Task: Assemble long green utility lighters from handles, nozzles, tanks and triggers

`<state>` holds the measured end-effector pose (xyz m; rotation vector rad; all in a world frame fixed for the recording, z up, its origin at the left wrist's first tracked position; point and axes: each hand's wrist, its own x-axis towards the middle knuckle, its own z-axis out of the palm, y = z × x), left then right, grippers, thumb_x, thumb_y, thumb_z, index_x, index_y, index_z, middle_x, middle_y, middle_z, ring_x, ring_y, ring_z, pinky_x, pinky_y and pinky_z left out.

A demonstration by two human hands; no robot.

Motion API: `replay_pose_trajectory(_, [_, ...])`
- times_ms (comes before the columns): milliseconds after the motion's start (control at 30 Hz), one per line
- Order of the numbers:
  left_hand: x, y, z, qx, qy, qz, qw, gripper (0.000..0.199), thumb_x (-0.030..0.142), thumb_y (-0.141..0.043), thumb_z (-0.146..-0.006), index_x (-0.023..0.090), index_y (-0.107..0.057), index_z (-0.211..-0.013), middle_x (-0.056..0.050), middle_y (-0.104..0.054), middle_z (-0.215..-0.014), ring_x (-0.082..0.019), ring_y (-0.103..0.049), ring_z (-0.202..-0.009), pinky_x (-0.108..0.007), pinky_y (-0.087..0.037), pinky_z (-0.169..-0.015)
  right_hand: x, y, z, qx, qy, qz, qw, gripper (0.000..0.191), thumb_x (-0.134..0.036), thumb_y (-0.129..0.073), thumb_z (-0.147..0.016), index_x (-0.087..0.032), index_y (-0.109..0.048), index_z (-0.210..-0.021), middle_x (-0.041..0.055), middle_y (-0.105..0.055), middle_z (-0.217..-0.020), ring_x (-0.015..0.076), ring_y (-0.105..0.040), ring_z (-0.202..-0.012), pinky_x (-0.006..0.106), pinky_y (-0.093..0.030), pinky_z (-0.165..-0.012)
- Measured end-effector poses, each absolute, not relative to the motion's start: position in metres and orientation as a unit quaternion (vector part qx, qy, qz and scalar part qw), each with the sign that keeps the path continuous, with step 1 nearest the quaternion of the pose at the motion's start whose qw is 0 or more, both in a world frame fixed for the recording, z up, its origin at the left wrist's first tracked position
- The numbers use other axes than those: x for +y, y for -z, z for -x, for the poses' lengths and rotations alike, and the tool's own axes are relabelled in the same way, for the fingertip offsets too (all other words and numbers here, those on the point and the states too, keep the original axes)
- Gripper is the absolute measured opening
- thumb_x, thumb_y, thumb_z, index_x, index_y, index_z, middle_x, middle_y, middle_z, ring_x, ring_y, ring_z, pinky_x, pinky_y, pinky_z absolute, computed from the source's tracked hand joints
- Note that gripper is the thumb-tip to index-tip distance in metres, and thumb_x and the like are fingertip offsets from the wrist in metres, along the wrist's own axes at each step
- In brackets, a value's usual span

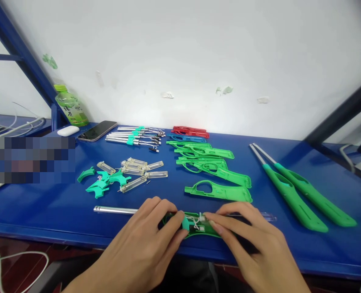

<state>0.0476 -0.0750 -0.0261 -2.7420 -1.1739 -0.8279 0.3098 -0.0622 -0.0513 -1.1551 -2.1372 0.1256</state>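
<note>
A green lighter shell half (195,233) lies on the near part of the table, with a silver tube (114,209) sticking out to the left. My left hand (143,240) is closed, thumb and fingers on the teal trigger (185,223) inside the shell. White wires (195,221) and a black-and-white igniter piece (197,228) show between the hands. My right hand (250,232) pinches at the pale valve end of a clear fuel tank (202,217), whose body is mostly hidden under the fingers. A clear handle (268,217) pokes out beyond that hand.
Behind lie teal triggers (97,187), clear tanks (134,183), silver tubes with wires (131,136), and green (219,191), blue (186,138) and red shell halves (189,131). Two assembled green lighters (296,199) lie right. A phone (97,131) and bottle (72,108) are back left.
</note>
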Motion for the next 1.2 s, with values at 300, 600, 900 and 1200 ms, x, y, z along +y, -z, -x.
replay_pose_trajectory(300, [-0.0775,0.0297,-0.0475,-0.371,0.288,0.88,0.07,0.021,0.014,-0.051,-0.111,0.01,-0.067,-0.125,-0.01,-0.061,-0.102,-0.022,-0.055,-0.089,-0.037,-0.06,-0.074,-0.0585,0.0504,-0.3101,-0.811,-0.105,0.458,0.348,0.026,-0.03,-0.064,-0.109,-0.039,-0.083,-0.123,0.0002,-0.076,-0.112,0.0163,-0.076,-0.097,0.026,-0.063,-0.08])
replay_pose_trajectory(600, [-0.0765,0.0286,-0.0505,-0.377,0.281,0.88,0.065,0.021,0.014,-0.052,-0.11,0.011,-0.067,-0.124,-0.01,-0.062,-0.101,-0.023,-0.056,-0.088,-0.04,-0.06,-0.074,-0.0599,0.0504,-0.3047,-0.796,-0.128,0.467,0.363,0.024,-0.028,-0.057,-0.111,-0.034,-0.081,-0.11,0.0009,-0.075,-0.109,0.0172,-0.074,-0.097,0.027,-0.06,-0.082])
replay_pose_trajectory(900, [-0.0762,0.0285,-0.051,-0.378,0.273,0.883,0.055,0.021,0.015,-0.05,-0.111,0.012,-0.066,-0.124,-0.009,-0.061,-0.102,-0.023,-0.055,-0.09,-0.038,-0.059,-0.076,-0.0588,0.0471,-0.3043,-0.801,-0.103,0.459,0.371,0.031,-0.02,-0.054,-0.111,-0.037,-0.08,-0.113,-0.0002,-0.074,-0.113,0.0164,-0.074,-0.099,0.027,-0.059,-0.083])
replay_pose_trajectory(1200, [-0.075,0.0289,-0.0508,-0.38,0.276,0.881,0.056,0.021,0.015,-0.05,-0.111,0.013,-0.066,-0.124,-0.009,-0.062,-0.102,-0.023,-0.055,-0.089,-0.038,-0.058,-0.075,-0.0585,0.0486,-0.3048,-0.809,-0.091,0.447,0.369,0.033,-0.018,-0.057,-0.108,-0.039,-0.081,-0.115,-0.0001,-0.074,-0.112,0.0173,-0.074,-0.098,0.029,-0.06,-0.082])
